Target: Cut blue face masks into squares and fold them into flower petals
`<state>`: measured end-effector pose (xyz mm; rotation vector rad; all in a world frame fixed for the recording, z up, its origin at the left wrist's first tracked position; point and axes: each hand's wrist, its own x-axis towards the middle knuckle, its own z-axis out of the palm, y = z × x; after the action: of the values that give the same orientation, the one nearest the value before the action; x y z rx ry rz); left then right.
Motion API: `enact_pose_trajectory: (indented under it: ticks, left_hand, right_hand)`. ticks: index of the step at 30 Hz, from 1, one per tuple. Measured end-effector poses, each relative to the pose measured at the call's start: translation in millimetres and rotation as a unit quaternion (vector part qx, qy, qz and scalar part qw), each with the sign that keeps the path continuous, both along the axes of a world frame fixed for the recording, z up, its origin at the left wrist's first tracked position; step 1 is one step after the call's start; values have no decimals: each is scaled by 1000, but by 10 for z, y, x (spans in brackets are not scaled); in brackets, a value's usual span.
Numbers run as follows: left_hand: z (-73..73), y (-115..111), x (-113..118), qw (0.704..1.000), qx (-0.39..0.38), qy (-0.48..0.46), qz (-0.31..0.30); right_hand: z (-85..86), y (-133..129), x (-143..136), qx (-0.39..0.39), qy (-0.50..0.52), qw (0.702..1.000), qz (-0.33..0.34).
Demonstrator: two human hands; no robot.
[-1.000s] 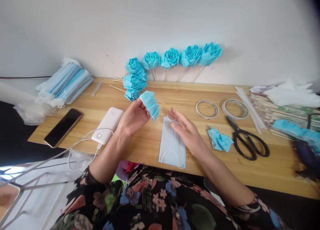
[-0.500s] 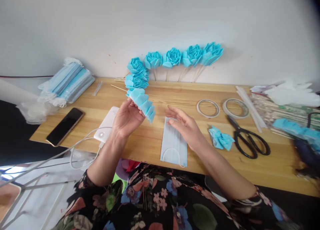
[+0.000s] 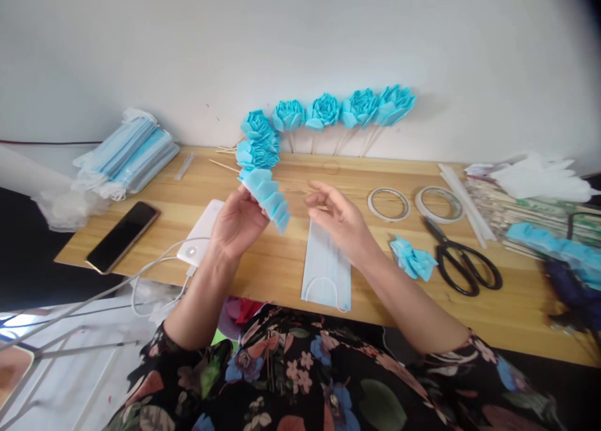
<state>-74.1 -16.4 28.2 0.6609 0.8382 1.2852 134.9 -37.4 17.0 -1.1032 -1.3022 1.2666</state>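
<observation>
Left hand [image 3: 238,223] with one pleated strip [image 3: 268,196]

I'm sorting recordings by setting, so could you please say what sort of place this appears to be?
Likely a craft workspace, judging by the layered turquoise flowers on thin sticks, the stack of pale-blue pleated face masks, and the black-handled scissors on the wooden tabletop.

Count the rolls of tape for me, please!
2: a thinner roll, and a thicker roll just right of it, beyond the scissors. More could hide under the clutter.
</observation>
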Motion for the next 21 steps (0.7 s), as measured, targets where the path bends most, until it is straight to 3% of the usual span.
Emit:
enact_pose_trajectory:
  ticks: [3,5,10,16,21]
  left_hand:
    - [38,54,-126,995,66,-16,67]
    - [69,82,-175,993,65,-37,95]
    - [84,77,-136,992,-9,-111,66]
    - [52,-24,25,980,-59,-186,32]
    - [54,-48,87,979,-85,-182,32]
  right_hand:
    - [5,10,140,-9,0,998,-60]
    - [-7,1,195,-13,-1,997,-81]
    - [-44,-140,88,57,-96,993,-24]
    - [-32,-314,-167,242,-224,942,54]
    - [19,-305,-206,270,-221,937,33]
